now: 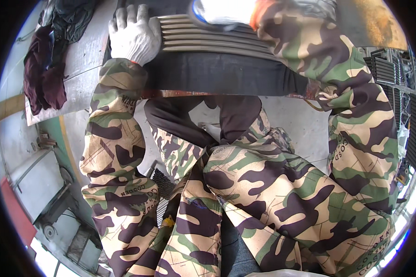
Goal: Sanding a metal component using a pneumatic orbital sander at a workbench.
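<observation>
Several thin, shiny metal tubes [208, 34] lie side by side on a black mat [222, 69]. At their left end is my left hand [136, 36], in a white knit glove. Its fingers are spread and lie flat, the thumb side against the tube ends. My right hand [226, 11], in a white glove with an orange cuff, reaches over the tubes at the top edge of the view. A blue edge shows along its left side. Blur and overexposure hide its fingers, and whether it holds a cloth cannot be made out. Both camouflage sleeves reach up from below.
Dark grey and maroon clothes [46, 69] lie on the table [85, 60] at the left. A reddish worn edge [208, 93] runs along the front of the bench. Racks with dark bars [383, 69] stand at the right. A rusty-yellow sheet [379, 23] is at the upper right.
</observation>
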Motion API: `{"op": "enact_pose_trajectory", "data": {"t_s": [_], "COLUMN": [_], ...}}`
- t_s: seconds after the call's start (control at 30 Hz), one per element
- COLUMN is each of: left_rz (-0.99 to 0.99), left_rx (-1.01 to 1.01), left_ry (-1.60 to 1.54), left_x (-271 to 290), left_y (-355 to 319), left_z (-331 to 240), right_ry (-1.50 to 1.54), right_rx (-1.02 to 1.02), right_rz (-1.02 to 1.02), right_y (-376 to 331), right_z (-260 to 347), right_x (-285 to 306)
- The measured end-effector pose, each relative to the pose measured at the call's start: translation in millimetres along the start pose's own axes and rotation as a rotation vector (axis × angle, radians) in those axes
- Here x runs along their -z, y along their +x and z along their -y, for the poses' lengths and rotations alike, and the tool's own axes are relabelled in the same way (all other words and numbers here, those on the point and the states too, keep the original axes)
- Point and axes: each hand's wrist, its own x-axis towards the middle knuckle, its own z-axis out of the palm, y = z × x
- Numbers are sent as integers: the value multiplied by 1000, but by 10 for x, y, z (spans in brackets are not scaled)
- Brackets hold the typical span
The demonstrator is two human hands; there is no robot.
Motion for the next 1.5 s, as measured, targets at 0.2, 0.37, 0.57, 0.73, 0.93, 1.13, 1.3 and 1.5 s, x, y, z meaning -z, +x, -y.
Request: {"op": "enact_pose_trajectory", "data": {"t_s": [0.2,0.37,0.57,0.73,0.93,1.13,1.3,1.5], "left_rz": [34,-89,37,-63,42,-2,11,54], "left_rx": [-116,-4,135,120,151,151,168,53], "left_ry": [-114,-137,-301,-217,-262,-255,-236,-36], "left_x": [-54,-153,293,152,227,264,271,340], "left_y": [177,190,278,255,351,392,363,334], "left_z": [121,68,-124,-65,-68,-107,-64,-38], "right_ry": [11,10,-13,-3,-66,-98,-132,-179], "right_rx": [14,45,25,132,-27,65,119,44], "right_rz": [31,-23,-40,-8,-6,-154,-187,-201], "right_y": [50,-95,-2,-192,52,-252,-446,-467], "right_z": [109,-24,-44,131,-96,-309,-365,-584], "right_x": [104,33,64,111,42,-45,25,6]}}
